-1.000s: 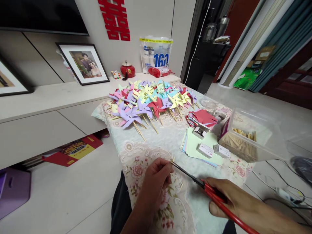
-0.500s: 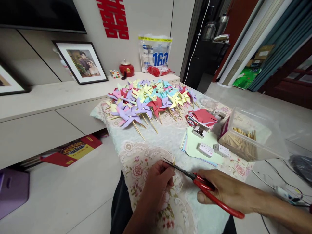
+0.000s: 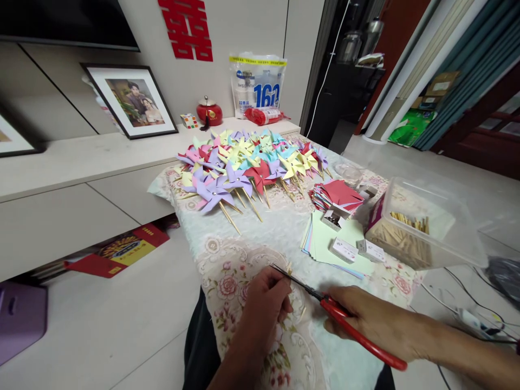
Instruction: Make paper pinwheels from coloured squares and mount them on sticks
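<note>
Our left hand [image 3: 266,299] curls beneath the blade tips, and we cannot tell whether its fingers close on anything. Just beyond its fingertips, a small pale piece [image 3: 289,267] shows beside the blades of our scissors [image 3: 330,306]. To the right, our right hand [image 3: 365,315] wraps the red handles, near a clear box [image 3: 453,241] of sticks [image 3: 410,222].

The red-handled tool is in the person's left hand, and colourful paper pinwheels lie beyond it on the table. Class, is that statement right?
Not quite: the red-handled tool is in the right hand, not the left hand, as the head view shows. The colourful paper pinwheels do lie beyond it on the table.
</note>
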`<state>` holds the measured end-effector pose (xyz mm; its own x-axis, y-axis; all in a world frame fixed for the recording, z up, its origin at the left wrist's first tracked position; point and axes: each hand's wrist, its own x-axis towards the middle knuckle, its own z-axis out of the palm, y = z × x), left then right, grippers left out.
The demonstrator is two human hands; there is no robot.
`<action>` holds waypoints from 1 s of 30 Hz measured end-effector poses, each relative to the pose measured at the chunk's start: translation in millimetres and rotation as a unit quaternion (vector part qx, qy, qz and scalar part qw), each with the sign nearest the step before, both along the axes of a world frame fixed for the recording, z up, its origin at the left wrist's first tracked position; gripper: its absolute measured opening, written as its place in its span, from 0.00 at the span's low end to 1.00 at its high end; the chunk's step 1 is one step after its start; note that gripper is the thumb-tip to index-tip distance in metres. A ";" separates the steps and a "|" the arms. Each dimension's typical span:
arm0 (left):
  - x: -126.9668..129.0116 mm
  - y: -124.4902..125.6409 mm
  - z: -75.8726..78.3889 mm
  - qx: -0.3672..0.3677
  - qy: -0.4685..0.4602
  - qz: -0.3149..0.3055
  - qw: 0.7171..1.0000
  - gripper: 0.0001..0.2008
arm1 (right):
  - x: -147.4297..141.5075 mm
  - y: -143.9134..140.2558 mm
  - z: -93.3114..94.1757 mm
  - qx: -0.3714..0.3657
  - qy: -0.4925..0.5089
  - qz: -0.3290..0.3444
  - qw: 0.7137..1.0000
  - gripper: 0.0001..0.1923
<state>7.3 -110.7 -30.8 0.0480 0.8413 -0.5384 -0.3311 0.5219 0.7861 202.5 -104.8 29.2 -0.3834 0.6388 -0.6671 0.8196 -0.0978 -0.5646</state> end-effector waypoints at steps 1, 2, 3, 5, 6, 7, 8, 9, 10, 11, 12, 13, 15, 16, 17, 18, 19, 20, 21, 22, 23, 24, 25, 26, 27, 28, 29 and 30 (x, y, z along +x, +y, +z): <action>0.5 0.1 -0.9 0.000 0.005 -0.002 1.000 0.07 | 0.6 0.2 -1.1 0.002 -0.001 0.001 1.000 0.10; 1.0 0.2 -1.7 0.000 0.010 -0.003 1.000 0.07 | 1.2 0.6 -1.6 0.004 -0.003 0.003 1.000 0.09; 1.4 0.2 -2.4 0.001 0.015 -0.003 1.000 0.07 | 1.9 1.0 -1.7 0.005 -0.005 0.005 1.000 0.08; 2.0 0.2 -3.6 0.002 0.022 -0.003 1.000 0.06 | 2.9 1.9 -1.2 0.011 -0.007 0.012 1.000 0.07; 2.2 0.3 -4.0 0.001 0.024 -0.003 1.000 0.06 | 3.4 2.3 -0.9 0.014 -0.008 0.016 1.000 0.06; 2.5 0.4 -4.4 0.000 0.025 -0.005 1.000 0.06 | 3.8 2.6 -0.6 0.015 -0.010 0.018 1.000 0.06; 2.7 0.5 -4.7 0.000 0.026 -0.005 1.000 0.06 | 4.1 2.9 -0.4 0.015 -0.011 0.019 1.000 0.06; 2.9 0.7 -4.9 0.001 0.028 -0.007 1.000 0.06 | 4.4 3.1 -0.3 0.016 -0.012 0.019 1.000 0.05; 3.1 1.0 -5.0 0.002 0.030 -0.010 1.000 0.06 | 4.8 3.4 -0.5 0.018 -0.011 0.018 1.000 0.05; 3.2 1.2 -5.1 0.003 0.034 -0.011 0.999 0.07 | 5.2 3.5 -0.9 0.018 -0.010 0.017 1.000 0.05; 3.3 1.3 -5.1 0.004 0.038 -0.013 0.999 0.07 | 5.8 3.7 -1.6 0.019 -0.006 0.017 1.000 0.04; 3.3 1.4 -5.3 0.006 0.042 -0.014 0.999 0.08 | 6.5 4.0 -2.5 0.017 0.001 0.018 1.000 0.04; 3.2 1.4 -5.9 0.013 0.049 -0.016 0.999 0.09 | 8.1 4.6 -5.0 0.009 0.017 0.019 1.000 0.04; 3.1 1.3 -6.4 0.017 0.053 -0.017 0.998 0.09 | 8.9 5.0 -6.3 0.003 0.024 0.017 1.000 0.04; 3.1 1.1 -7.0 0.019 0.057 -0.018 0.998 0.09 | 9.5 5.4 -7.4 -0.002 0.031 0.015 0.999 0.04; 3.1 0.8 -7.5 0.019 0.060 -0.022 0.998 0.09 | 10.0 5.9 -8.2 -0.007 0.039 0.010 0.999 0.04; 3.0 0.4 -7.7 0.019 0.061 -0.024 0.998 0.09 | 10.3 6.4 -8.5 -0.014 0.047 0.006 0.999 0.04; 2.8 -0.2 -7.3 0.018 0.061 -0.027 0.998 0.09 | 10.5 6.9 -8.3 -0.022 0.055 0.000 0.998 0.03; 2.3 -0.8 -6.2 0.017 0.059 -0.030 0.998 0.09 | 10.6 7.4 -7.6 -0.031 0.065 -0.008 0.997 0.03; 1.3 -1.4 -4.2 0.016 0.056 -0.033 0.998 0.09 | 10.8 7.7 -6.2 -0.038 0.072 -0.015 0.997 0.03; -0.4 -1.9 -1.3 0.016 0.054 -0.035 0.998 0.09 | 11.2 7.8 -4.2 -0.041 0.080 -0.021 0.996 0.05; -2.8 -2.0 2.5 0.014 0.053 -0.036 0.998 0.09 | 11.8 7.6 -1.7 -0.042 0.087 -0.025 0.995 0.08; -6.2 -1.6 6.8 0.015 0.057 -0.037 0.998 0.09 | 12.7 7.1 1.3 -0.043 0.096 -0.027 0.994 0.11; -10.5 -0.6 11.5 0.019 0.067 -0.032 0.997 0.09 | 13.9 6.4 4.5 -0.051 0.105 -0.028 0.993 0.14; -15.5 1.1 16.1 0.026 0.087 -0.031 0.995 0.09 | 15.3 5.5 7.8 -0.064 0.113 -0.030 0.991 0.16; -21.0 3.4 20.2 0.042 0.117 -0.021 0.992 0.09 | 16.8 4.8 11.2 -0.077 0.119 -0.033 0.989 0.17; -26.5 6.1 23.4 0.060 0.151 -0.018 0.986 0.08 | 18.3 4.3 14.3 -0.080 0.119 -0.036 0.989 0.17; -31.7 9.2 25.5 0.083 0.195 -0.017 0.977 0.08 | 19.7 4.5 17.1 -0.067 0.111 -0.036 0.991 0.16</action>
<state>-24.4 -101.5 -5.3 -0.1046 0.9200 -0.3777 0.0251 0.3821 0.9238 222.3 -100.2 46.3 -0.4870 0.5810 -0.6521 0.6647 -0.2377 -0.7083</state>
